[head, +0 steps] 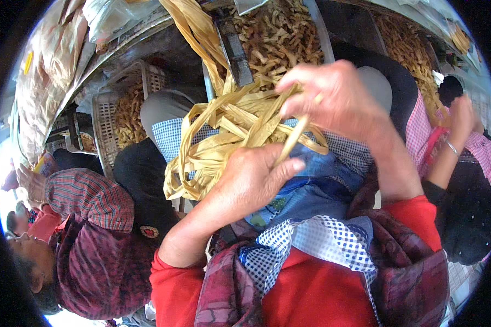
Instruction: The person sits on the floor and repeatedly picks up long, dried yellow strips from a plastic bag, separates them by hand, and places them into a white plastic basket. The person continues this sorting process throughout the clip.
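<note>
Long, flat yellowish strips of dried plant material (pixel 245 110) lie in a loose heap over my lap, on a blue-and-white checked cloth (pixel 165 135). My left hand (pixel 253 175) is closed on the lower end of a narrow rolled or folded strip (pixel 296 137) between thumb and fingers. Above it and to the right, my right hand (pixel 331 98), blurred, has its fingers bent around the upper part of the strips. More strips (pixel 200 36) hang down from the top, beside a dark metal bar (pixel 235 53). My palms are hidden.
Beyond my knees a bin holds many short, twisted brown-yellow pieces (pixel 278 36). A plastic crate (pixel 106 122) with similar pieces stands at left; another heap (pixel 409 53) is at upper right. A person in a plaid sleeve (pixel 92 196) sits close at left, another person's hand (pixel 462 118) is at right.
</note>
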`<state>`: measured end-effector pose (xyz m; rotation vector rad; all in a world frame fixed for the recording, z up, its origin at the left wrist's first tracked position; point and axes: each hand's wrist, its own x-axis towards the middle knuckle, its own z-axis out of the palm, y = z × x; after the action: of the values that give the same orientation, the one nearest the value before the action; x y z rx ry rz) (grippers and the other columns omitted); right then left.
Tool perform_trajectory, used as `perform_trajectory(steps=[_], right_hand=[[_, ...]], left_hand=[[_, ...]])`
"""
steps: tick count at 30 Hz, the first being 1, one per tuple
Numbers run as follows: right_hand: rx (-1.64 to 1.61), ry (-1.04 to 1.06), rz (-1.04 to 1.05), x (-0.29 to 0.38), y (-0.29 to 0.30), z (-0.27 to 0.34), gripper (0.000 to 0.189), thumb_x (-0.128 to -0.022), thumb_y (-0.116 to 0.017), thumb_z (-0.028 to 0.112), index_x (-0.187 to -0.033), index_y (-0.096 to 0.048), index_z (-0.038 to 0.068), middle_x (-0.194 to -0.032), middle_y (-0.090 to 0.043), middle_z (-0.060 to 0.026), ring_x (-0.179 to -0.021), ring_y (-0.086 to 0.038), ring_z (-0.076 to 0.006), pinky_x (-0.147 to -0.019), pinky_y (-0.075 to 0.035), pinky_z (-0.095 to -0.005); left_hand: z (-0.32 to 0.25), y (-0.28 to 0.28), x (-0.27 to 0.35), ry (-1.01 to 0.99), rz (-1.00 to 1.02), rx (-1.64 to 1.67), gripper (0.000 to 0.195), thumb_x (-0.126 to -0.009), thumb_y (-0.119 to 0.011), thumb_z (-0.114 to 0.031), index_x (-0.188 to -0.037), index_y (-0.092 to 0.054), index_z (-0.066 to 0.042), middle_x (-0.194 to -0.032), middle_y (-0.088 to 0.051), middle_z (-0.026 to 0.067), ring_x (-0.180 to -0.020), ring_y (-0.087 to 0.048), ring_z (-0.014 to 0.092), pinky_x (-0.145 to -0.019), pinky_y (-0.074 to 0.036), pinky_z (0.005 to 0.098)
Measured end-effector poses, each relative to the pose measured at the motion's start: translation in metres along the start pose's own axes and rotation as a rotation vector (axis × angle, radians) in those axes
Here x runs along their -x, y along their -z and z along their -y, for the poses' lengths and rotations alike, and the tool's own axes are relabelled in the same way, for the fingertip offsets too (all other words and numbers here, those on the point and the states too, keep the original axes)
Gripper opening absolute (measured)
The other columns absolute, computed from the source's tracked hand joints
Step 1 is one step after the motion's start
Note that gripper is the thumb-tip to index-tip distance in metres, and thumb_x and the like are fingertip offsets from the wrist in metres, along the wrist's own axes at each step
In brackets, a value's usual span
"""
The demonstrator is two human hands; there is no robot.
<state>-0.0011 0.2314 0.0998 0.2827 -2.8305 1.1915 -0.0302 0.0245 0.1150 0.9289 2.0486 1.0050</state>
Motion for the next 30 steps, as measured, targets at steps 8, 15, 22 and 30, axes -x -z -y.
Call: perform_trajectory(steps=[8, 15, 22, 30], right_hand=[[-0.670, 0.334, 0.069, 0.030, 0.011, 0.036, 0.079, -0.062, -0.055, 0.076, -0.102, -0.071, 0.010, -0.079, -0.067, -0.0005, -0.060, -0.058, -0.0178, -0.057, -0.048, -0.0309], [0.203, 0.276, -0.294, 0.029, -0.012, 0.028, 0.050, -0.072, -0.068, 0.029, -0.114, -0.060, 0.004, -0.089, -0.065, -0.0052, -0.076, -0.060, -0.0209, -0.067, -0.049, -0.0321], [0.179, 0.082, -0.242, 0.033, -0.033, 0.024, 0.023, -0.076, -0.068, 0.019, -0.090, -0.057, 0.005, -0.073, -0.060, -0.0096, -0.070, -0.062, -0.0275, -0.061, -0.050, -0.0386], [-1.390, -0.532, -0.463, 0.018, -0.012, 0.029, 0.018, -0.098, -0.049, 0.024, -0.094, -0.052, 0.007, -0.070, -0.045, 0.0051, -0.055, -0.034, -0.0011, -0.044, -0.026, -0.0147]], left_hand=[[0.007, 0.026, -0.043, -0.155, 0.084, 0.134, 0.019, -0.092, -0.058, -0.019, -0.084, -0.063, -0.002, -0.067, -0.058, 0.0097, -0.063, -0.056, 0.014, -0.059, -0.046, 0.0312], [0.012, -0.029, -0.023, 0.189, 0.071, 1.457, 0.023, -0.095, -0.056, -0.020, -0.108, -0.060, -0.001, -0.083, -0.062, 0.0011, -0.071, -0.058, 0.009, -0.064, -0.048, 0.0213], [0.008, 0.000, -0.012, -0.380, -0.277, -0.452, 0.020, -0.088, -0.061, -0.024, -0.091, -0.061, -0.003, -0.070, -0.059, 0.0155, -0.055, -0.057, 0.028, -0.055, -0.049, 0.0351], [0.034, -0.021, 0.011, -0.117, -0.219, -0.010, 0.030, -0.094, -0.053, -0.026, -0.078, -0.056, -0.001, -0.063, -0.053, 0.0198, -0.059, -0.058, 0.037, -0.055, -0.045, 0.0424]])
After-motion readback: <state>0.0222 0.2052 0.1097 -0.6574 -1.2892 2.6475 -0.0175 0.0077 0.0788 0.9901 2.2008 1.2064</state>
